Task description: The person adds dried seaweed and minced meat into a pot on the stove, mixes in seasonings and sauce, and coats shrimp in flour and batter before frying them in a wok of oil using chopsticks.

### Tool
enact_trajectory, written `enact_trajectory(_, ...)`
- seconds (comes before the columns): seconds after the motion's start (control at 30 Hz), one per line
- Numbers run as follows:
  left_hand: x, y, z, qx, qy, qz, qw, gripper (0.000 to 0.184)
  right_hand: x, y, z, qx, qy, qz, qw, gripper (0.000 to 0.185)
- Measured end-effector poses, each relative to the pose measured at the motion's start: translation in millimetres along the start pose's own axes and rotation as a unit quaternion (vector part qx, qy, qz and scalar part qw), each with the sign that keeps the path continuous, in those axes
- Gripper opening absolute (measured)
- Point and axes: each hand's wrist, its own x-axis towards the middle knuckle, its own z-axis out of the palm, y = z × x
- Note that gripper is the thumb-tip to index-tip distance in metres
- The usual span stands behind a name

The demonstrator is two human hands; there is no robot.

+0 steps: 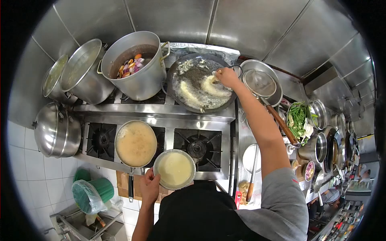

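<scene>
My left hand (pixel 150 185) grips the rim of a metal bowl (pixel 175 169) of pale yellow batter, held at the front edge of the stove. My right hand (pixel 227 78) is stretched over a wide dark wok (pixel 177 96) of bubbling oil, its fingers closed at the end of a curved, pale battered piece (pixel 213 86). Another battered piece (pixel 189 93) lies in the oil to its left. Left of the bowl, a long-handled pan (pixel 136 143) holds light brown liquid.
A tall pot (pixel 136 86) with onion pieces stands left of the wok, with more large pots (pixel 83 66) beyond. Right of it are a strainer (pixel 259 83) over a basin and a bowl of greens (pixel 297 120). A front burner (pixel 197 149) shows bare grates.
</scene>
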Motion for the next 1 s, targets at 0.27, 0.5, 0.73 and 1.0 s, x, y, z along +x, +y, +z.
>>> enact_trajectory(0.27,-1.7,4.7,3.6,-0.012,0.009,-0.009,1.0,0.035,-13.7,-5.0,-5.5,0.084,0.062,0.048,0.993,0.03)
enact_trajectory(0.5,-0.9,0.3,4.7,-0.013,0.013,-0.008,1.0,0.032,-32.4,1.6,4.4,0.083,-0.023,-0.008,0.996,0.03)
enact_trajectory(0.73,-1.8,3.4,2.9,0.002,0.005,-0.002,1.0,0.03,-40.2,-14.9,-22.9,0.111,-0.038,0.018,0.993,0.034)
enact_trajectory(1.0,-3.0,0.7,1.5,-0.011,0.006,0.007,1.0,0.031,-53.1,-7.0,-30.8,-0.039,-0.104,-0.017,0.994,0.034)
